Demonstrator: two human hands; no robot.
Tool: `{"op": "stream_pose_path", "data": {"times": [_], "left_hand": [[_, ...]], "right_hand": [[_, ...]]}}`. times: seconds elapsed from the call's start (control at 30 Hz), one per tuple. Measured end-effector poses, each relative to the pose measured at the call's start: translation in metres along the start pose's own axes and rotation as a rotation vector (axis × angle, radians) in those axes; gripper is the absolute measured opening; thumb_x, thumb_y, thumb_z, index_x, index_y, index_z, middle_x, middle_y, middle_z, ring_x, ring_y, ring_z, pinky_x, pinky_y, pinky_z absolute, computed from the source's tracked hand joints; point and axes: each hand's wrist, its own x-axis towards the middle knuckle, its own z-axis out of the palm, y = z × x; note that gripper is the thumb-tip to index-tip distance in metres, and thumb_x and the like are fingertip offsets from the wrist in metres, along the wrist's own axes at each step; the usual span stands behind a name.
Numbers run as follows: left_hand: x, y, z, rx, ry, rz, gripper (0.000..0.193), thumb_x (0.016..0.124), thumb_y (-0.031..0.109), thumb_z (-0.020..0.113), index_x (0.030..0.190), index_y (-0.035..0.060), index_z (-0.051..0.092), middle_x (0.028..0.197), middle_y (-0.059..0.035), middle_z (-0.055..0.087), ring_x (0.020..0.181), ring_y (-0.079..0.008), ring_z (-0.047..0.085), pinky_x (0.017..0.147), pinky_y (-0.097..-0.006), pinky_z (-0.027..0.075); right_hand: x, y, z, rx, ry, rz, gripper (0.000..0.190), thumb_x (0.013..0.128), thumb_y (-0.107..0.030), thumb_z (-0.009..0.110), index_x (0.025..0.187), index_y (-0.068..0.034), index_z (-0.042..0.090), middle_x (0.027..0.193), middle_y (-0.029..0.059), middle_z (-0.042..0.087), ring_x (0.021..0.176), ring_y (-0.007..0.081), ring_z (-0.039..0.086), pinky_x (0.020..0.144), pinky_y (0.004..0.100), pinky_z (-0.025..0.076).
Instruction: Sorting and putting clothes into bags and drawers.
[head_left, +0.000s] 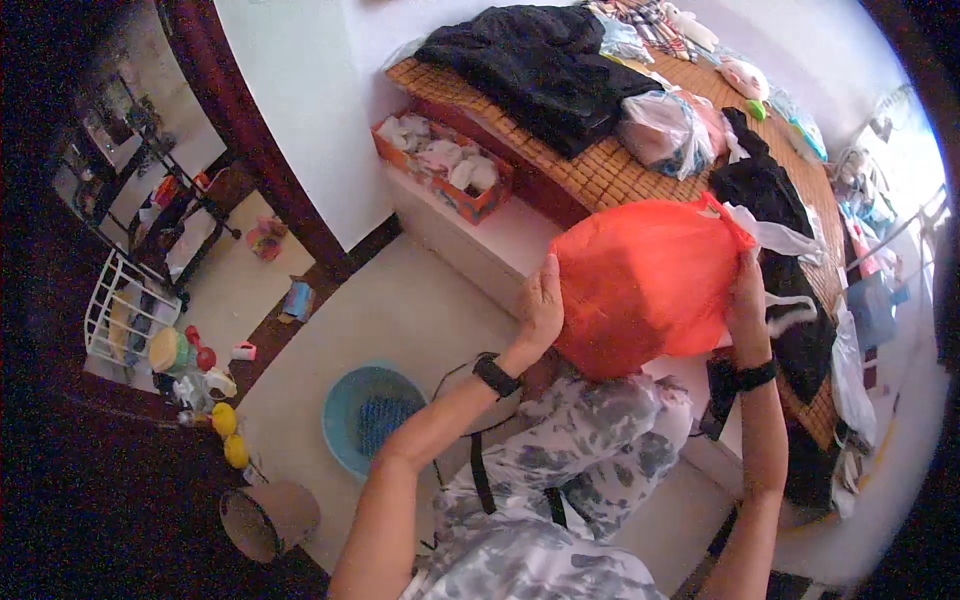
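Note:
A puffed-out red plastic bag (645, 285) is held up between my two hands above my lap. My left hand (544, 300) grips its left edge, and my right hand (748, 292) grips its right edge near the top. Some fingers of both hands are hidden by the bag. A darker patch shows through the thin red plastic; what causes it cannot be told. Behind the bag, a white strap or strip of plastic (780, 236) lies over black clothing (802, 330) on the woven mat (622, 176).
An orange box of white cloths (450, 161) sits on a ledge below the mat. Black clothing (540, 67) and a tied clear bag (667, 131) lie on the mat. A blue basin (330, 420) and a waste bin (292, 514) stand on the floor to the left.

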Motion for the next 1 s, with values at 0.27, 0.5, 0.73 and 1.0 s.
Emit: {"op": "stream_pose_path", "data": {"times": [0.27,0.5,0.73,1.0], "left_hand": [[0.039,-0.016,-0.003,-0.624,0.037,-0.355,0.064,0.092,0.05,0.033,0.104,-0.0099,0.053,0.099,-0.0096,0.058,0.091,-0.0202,0.053,0.081,-0.0342,0.041],[0.106,-0.133,-0.054,-0.605,0.21,-0.45,0.056,0.089,0.051,0.038,0.104,-0.0002,0.054,0.1,-0.0079,0.059,0.087,-0.0213,0.058,0.078,-0.0347,0.047],[0.073,-0.226,-0.134,0.403,0.103,-0.315,0.045,0.092,0.038,0.038,0.099,-0.004,0.054,0.095,-0.0115,0.059,0.08,-0.0246,0.06,0.074,-0.0364,0.049],[0.053,-0.174,-0.13,-0.622,0.004,-0.573,0.051,0.09,0.045,0.038,0.108,-0.0006,0.053,0.103,-0.0096,0.059,0.088,-0.0251,0.059,0.081,-0.0387,0.047]], "right_hand": [[0.017,0.004,-0.023,0.015,0.097,-0.005,0.051,0.091,-0.046,0.04,0.122,-0.006,0.046,0.118,0.0071,0.052,0.105,0.0162,0.053,0.091,0.0312,0.041],[0.027,-0.002,-0.002,-0.028,0.14,0.174,0.036,0.091,-0.037,0.046,0.105,-0.006,0.057,0.088,0.0004,0.061,0.072,0.0091,0.059,0.064,0.0245,0.049],[0.023,-0.029,0.059,0.168,0.121,0.107,0.032,0.092,-0.031,0.047,0.105,-0.003,0.056,0.091,0.0018,0.061,0.079,0.0101,0.059,0.071,0.0249,0.049],[0.01,0.001,0.137,-0.541,-0.052,-0.037,0.038,0.092,-0.036,0.044,0.111,-0.004,0.053,0.088,0.0027,0.056,0.069,0.0081,0.049,0.06,0.0194,0.041]]}}
